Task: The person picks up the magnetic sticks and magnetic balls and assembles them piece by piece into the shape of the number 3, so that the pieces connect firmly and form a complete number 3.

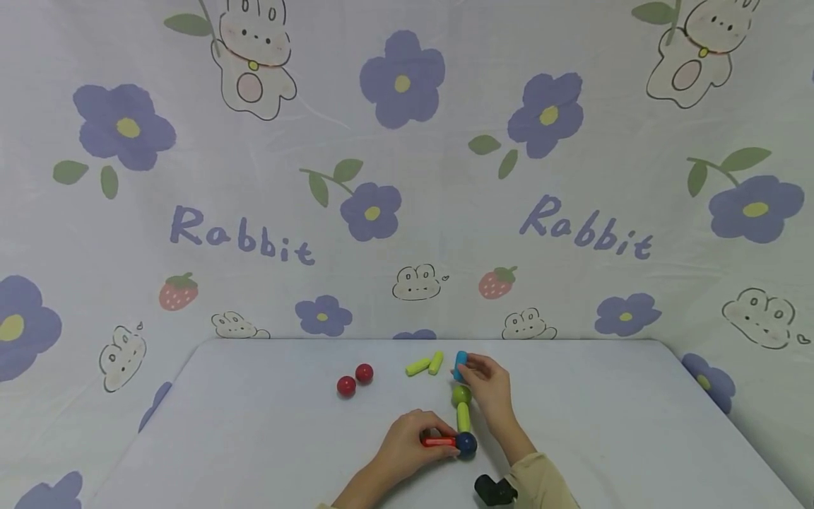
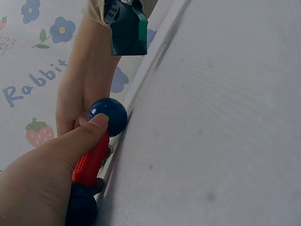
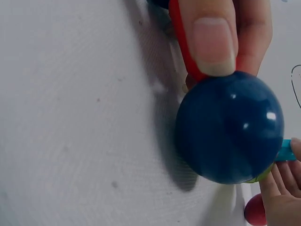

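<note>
My left hand (image 1: 407,442) grips a red rod (image 1: 440,442) between thumb and fingers. A dark blue ball (image 1: 466,445) sits on the rod's right end, the thumb tip touching it. At its other end, the left wrist view shows a second blue ball (image 2: 81,207), partly behind the hand. From the first ball a yellow-green rod (image 1: 463,417) runs away from me to a green ball (image 1: 461,396). My right hand (image 1: 492,392) pinches a light blue rod (image 1: 461,366) just beyond the green ball. In the right wrist view the rod (image 3: 285,150) is mostly cut off.
Two red balls (image 1: 364,373) lie on the white table (image 1: 254,424) left of the hands. Two loose yellow-green rods (image 1: 417,366) lie near the back edge, left of the right hand. A black wrist device (image 1: 496,490) is at the right sleeve. Behind hangs a rabbit-print cloth (image 1: 445,162).
</note>
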The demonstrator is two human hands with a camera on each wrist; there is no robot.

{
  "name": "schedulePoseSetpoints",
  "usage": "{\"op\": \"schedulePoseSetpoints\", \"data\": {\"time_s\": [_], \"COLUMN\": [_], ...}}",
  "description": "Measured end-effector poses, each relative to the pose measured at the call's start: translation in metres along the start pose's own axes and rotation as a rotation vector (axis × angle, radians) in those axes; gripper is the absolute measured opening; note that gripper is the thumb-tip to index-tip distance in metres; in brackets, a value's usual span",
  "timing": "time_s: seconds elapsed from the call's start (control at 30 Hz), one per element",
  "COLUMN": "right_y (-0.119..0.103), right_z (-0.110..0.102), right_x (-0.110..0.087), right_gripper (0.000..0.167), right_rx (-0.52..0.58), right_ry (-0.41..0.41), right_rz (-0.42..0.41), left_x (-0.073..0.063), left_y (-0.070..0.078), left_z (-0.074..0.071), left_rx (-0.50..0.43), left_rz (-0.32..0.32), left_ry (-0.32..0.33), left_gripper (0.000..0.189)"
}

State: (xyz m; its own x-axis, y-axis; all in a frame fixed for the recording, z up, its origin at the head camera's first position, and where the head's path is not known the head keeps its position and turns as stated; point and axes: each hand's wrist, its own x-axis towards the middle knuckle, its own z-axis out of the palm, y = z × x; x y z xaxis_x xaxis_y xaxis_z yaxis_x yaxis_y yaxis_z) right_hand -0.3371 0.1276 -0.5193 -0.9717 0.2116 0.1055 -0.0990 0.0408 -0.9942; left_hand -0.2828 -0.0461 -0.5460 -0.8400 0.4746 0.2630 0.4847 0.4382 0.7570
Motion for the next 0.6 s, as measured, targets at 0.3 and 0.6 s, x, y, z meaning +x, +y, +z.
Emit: {"op": "schedulePoseSetpoints", "data": {"time_s": [0.3,0.6], "right_y": [0.007,0.011], "right_z": [-0.002,0.000], "right_x": [0.002,0.002], "right_gripper": [0.030,0.029], "right_rx": [-0.114,-0.160], "right_ry": [0.030,0.039], "right_rz": [-0.007,-0.019], "left_x": [0.000,0.000], "left_y": [-0.001,-0.001], "left_z": [0.000,0.001], "left_rx": [0.018,0.021], "left_rz": [0.001,0.010], "left_ry": [0.004,0.004], "left_gripper": [0.026,0.026]}}
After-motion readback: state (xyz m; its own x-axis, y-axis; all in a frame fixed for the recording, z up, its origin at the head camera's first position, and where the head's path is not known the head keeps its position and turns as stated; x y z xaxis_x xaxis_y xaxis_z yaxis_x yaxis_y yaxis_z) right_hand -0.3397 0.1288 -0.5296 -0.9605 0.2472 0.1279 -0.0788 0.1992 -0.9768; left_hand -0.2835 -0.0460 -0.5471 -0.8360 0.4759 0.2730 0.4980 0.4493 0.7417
